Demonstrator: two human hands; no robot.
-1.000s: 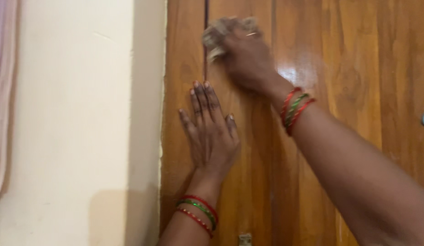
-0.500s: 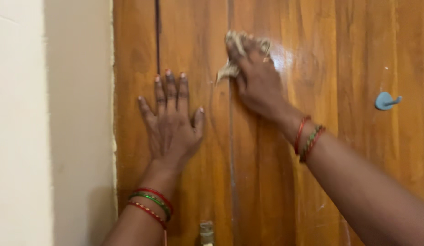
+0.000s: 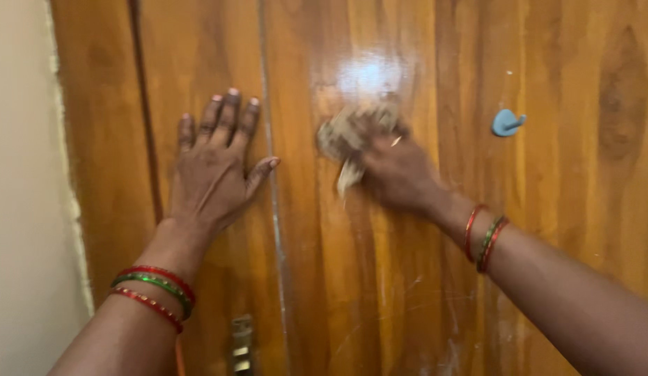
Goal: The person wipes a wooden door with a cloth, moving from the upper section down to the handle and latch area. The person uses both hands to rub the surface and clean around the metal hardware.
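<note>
My left hand [image 3: 216,170] lies flat and wide open against the wooden door [image 3: 560,209], fingers spread. My right hand [image 3: 397,174] presses a crumpled cloth [image 3: 348,136] onto the door beside it; its grip is blurred, probably closed around the cloth.

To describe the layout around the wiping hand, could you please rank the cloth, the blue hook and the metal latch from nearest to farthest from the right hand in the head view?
From the right hand:
1. Cloth, gripped in its fingers, against the door.
2. Blue hook, up and to the right.
3. Metal latch, low on the left, at the bottom edge.
</note>
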